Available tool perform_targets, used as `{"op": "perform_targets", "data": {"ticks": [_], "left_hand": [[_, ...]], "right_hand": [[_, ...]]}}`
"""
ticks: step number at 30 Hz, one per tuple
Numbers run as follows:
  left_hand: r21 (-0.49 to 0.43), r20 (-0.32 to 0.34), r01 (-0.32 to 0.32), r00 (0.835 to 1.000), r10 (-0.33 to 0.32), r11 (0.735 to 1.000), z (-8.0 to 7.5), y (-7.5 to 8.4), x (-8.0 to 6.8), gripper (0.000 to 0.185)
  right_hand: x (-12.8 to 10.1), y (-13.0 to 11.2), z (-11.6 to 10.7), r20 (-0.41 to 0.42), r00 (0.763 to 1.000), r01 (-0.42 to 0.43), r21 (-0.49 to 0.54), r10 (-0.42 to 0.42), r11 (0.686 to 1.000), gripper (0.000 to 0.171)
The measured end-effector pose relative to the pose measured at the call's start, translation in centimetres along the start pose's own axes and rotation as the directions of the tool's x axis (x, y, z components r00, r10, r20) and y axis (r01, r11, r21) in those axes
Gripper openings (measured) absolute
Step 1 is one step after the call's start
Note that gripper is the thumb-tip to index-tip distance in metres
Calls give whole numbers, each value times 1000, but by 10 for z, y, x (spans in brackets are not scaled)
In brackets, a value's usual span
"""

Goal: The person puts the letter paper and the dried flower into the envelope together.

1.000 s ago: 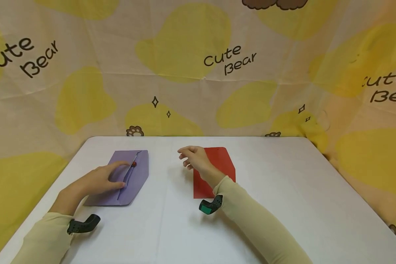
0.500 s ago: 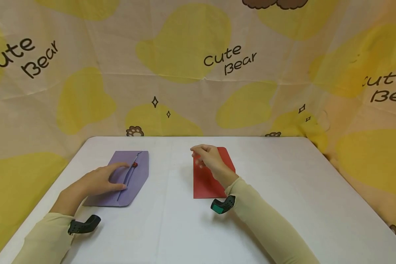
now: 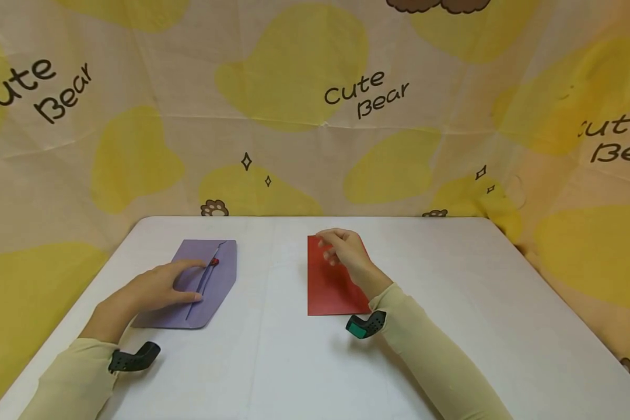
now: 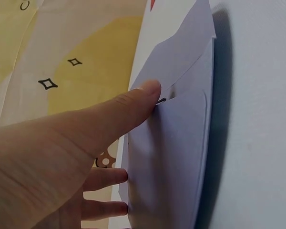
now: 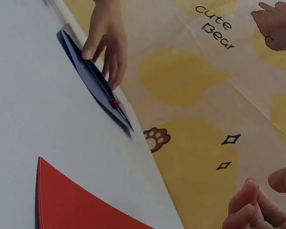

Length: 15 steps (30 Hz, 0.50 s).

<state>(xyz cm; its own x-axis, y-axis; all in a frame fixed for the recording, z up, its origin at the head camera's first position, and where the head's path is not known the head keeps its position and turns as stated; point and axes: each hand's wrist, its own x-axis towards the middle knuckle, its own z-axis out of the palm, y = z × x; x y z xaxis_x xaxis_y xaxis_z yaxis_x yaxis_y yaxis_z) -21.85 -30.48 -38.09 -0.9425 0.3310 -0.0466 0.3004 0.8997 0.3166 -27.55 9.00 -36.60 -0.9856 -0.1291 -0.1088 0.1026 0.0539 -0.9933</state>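
Left hand (image 3: 152, 289) flat, fingers straight, pressing on purple envelope (image 3: 217, 280), thumb tip at flap edge beside small red seal (image 3: 214, 262). Right hand (image 3: 346, 251) raised over far end of red envelope (image 3: 328, 291), fingers loosely curled, pinching nothing, apparently no contact. Likely risks: purple envelope sliding on smooth white table (image 3: 451, 280) under light or off-centre pressure; flap creasing beneath thumb; red envelope skidding away from fingertips under a shallow pinch.
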Motion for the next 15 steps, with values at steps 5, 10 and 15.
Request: {"op": "perform_targets", "data": {"ticks": [5, 10, 15], "left_hand": [[7, -5, -5, 1000, 5, 1000, 0, 2, 0, 80], [16, -16, -13, 1000, 14, 1000, 0, 3, -1, 80], [21, -8, -7, 1000, 7, 1000, 1, 4, -1, 80]], "right_hand": [[0, -1, -2, 5, 1000, 0, -7, 0, 1000, 27], [0, -1, -4, 1, 1000, -2, 6, 2, 1000, 27], [2, 0, -6, 5, 1000, 3, 17, -3, 1000, 27]]}}
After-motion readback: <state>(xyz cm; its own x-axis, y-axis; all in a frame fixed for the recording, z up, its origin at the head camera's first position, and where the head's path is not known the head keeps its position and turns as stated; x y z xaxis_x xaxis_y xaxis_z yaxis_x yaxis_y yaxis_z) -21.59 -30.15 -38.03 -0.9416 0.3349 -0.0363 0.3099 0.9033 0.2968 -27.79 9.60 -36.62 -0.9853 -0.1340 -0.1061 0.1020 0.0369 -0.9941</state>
